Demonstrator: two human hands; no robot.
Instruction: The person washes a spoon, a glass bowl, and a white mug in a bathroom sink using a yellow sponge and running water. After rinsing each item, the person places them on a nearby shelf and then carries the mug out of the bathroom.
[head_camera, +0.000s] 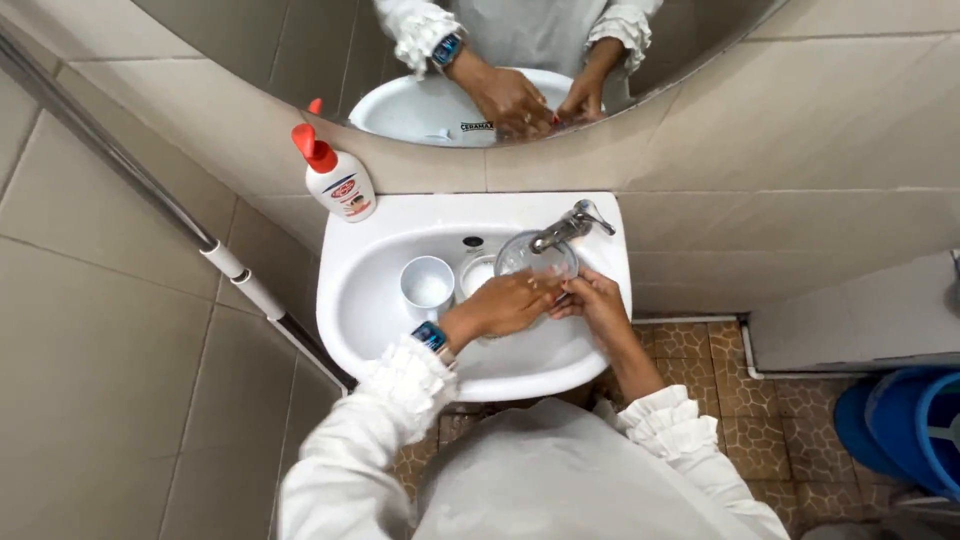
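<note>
We hold a clear glass (537, 258) under the tap (566, 228), left hand (510, 303) and right hand (597, 300) both wrapped on it. Wet grip may slip; it'd knock the white cup (428, 285) or chip at the sink's (400, 215) back edge.

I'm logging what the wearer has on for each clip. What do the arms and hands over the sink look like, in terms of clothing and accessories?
Both arms wear long white sleeves ending in ruffled, gathered cuffs. The left hand is bare, with a smartwatch on its wrist that has a blue-lit screen and a pale band. The right hand is bare too; no watch shows on it.
</note>
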